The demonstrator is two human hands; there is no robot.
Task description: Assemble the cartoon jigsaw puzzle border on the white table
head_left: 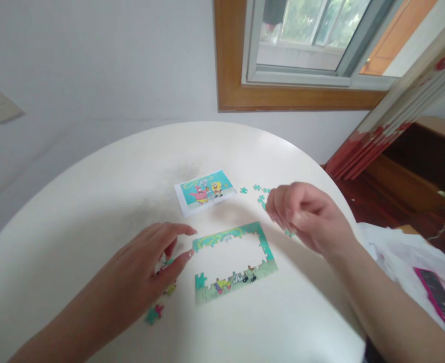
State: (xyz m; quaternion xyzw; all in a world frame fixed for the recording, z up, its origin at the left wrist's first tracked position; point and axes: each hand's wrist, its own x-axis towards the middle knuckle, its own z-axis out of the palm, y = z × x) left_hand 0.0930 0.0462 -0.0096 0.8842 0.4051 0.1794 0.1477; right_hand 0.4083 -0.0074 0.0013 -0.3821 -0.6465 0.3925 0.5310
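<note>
A partly assembled jigsaw frame, with green and teal edges and a bare middle, lies on the round white table. My left hand rests beside its left edge, fingers pinched over a small loose piece. My right hand hovers above the frame's right side with fingers curled; what they hold is hidden. A reference picture card with cartoon characters lies behind the frame. Loose teal pieces are scattered by the right hand, and more loose pieces lie under the left wrist.
The table's curved edge runs close on the right. Beyond it are a white plastic bag and a pink-edged dark packet. A wood-framed window and a folded curtain stand behind, with a white wall on the left.
</note>
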